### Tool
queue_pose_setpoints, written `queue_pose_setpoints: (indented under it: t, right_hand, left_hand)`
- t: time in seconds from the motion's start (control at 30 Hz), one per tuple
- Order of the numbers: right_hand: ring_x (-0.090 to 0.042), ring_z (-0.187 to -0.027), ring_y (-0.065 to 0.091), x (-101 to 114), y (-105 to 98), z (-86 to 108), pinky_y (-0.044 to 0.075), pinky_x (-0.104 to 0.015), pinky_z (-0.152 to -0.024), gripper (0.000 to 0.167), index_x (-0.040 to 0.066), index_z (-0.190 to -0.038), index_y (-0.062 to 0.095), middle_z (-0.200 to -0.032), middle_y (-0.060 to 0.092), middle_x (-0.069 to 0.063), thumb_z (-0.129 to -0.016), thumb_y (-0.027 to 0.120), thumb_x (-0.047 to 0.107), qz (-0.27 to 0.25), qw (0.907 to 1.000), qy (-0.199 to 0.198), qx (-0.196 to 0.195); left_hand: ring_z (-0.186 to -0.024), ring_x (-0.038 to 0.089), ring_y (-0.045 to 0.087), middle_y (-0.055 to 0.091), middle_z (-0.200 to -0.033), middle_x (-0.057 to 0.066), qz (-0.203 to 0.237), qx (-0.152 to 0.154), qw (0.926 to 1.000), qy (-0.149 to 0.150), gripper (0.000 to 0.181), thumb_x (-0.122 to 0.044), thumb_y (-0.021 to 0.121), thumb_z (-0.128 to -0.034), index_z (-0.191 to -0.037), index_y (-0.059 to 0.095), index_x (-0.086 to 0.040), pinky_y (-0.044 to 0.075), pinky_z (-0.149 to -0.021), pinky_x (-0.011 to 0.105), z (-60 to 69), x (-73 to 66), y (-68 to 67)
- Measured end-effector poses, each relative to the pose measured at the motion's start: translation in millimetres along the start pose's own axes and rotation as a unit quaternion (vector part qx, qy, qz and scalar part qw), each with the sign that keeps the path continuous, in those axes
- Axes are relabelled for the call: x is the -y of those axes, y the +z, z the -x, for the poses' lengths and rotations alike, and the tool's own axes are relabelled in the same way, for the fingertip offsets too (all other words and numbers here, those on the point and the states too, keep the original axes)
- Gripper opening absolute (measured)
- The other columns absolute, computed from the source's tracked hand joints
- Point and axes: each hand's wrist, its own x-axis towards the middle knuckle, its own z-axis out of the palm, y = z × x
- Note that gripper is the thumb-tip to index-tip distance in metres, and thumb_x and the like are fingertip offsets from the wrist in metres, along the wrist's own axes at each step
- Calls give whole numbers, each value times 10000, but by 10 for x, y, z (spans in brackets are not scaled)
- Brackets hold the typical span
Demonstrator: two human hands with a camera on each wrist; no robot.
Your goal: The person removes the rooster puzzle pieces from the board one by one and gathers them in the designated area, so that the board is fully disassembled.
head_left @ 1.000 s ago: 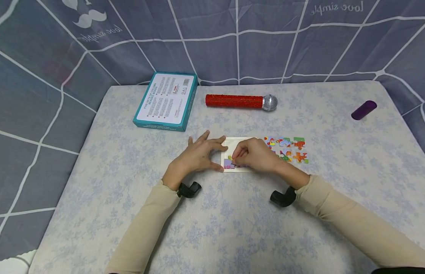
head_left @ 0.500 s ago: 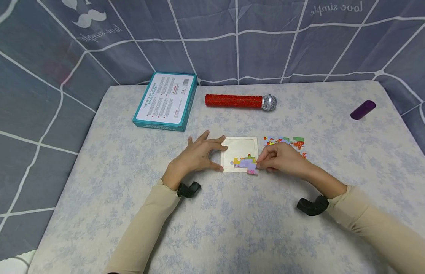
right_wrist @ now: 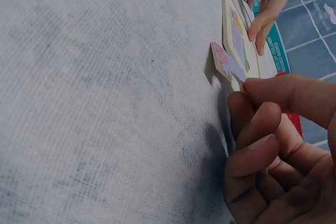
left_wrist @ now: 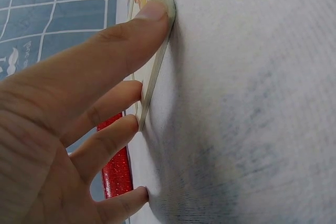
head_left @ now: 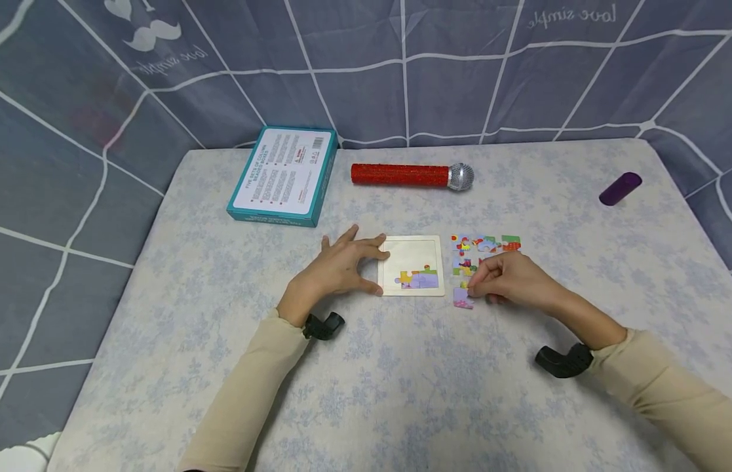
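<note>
My right hand (head_left: 510,280) pinches a lilac jigsaw puzzle piece (head_left: 462,298) with pink marks between thumb and fingertips, just right of a pale square puzzle tray (head_left: 410,246). In the right wrist view the puzzle piece (right_wrist: 226,61) is tilted in the pinch. My left hand (head_left: 342,263) lies spread at the tray's left side, its thumb pressing the near corner and two fingers touching the far part of that edge. Joined puzzle pieces (head_left: 421,278) in yellow, lilac and green lie low in the tray. Loose puzzle pieces (head_left: 486,244) lie right of the tray, partly hidden by my right hand.
Behind the tray lies a red microphone (head_left: 401,174) with a silver head. A flat teal-edged box (head_left: 283,174) stands at back left, and a purple cylinder (head_left: 620,189) at far right. A grey curtain with white lines (head_left: 366,101) hangs along the table's back edge.
My right hand has moved right from over the tray with the lilac puzzle piece, past the tray's right edge. The joined pieces now show in the tray. My left hand stays in place.
</note>
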Motion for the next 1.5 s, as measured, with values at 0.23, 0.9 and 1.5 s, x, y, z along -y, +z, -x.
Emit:
queue_pose_setpoints:
  t: [0.23, 0.9, 1.5]
  right_hand:
    - [-105, -569, 529, 29, 31, -20, 420, -237, -534, 140, 63, -869, 731, -678, 649, -14, -806, 785, 175, 434, 9990, -76, -104]
    - [-121, -601, 499, 75, 36, -33, 396, -247, -542, 25, 111, -779, 738, -637, 640, 13, -787, 761, 119, 1136, 9926, -267, -339]
    - [-137, -757, 539, 371, 366, -348, 447, -284, -647, 286, 46, -1087, 727, -1002, 678, -30, -811, 732, -28, 1518, 9665, -2005, -505]
  left_hand:
    - [-1487, 391, 72, 358, -1553, -52, 32, -20, 10000, 17, 700, -312, 896, -707, -1344, 628, -194, -12, -1039, 774, -9, 19, 24]
    - [-1491, 378, 62, 347, -1557, -60, -4, -21, 10000, 15, 703, -306, 894, -711, -1350, 622, -195, -16, -1047, 766, -9, -2, 10]
    - [-1488, 385, 69, 356, -1552, -64, -17, -7, 10000, 11, 701, -336, 891, -708, -1344, 628, -203, -10, -1041, 773, -5, 9, 0]
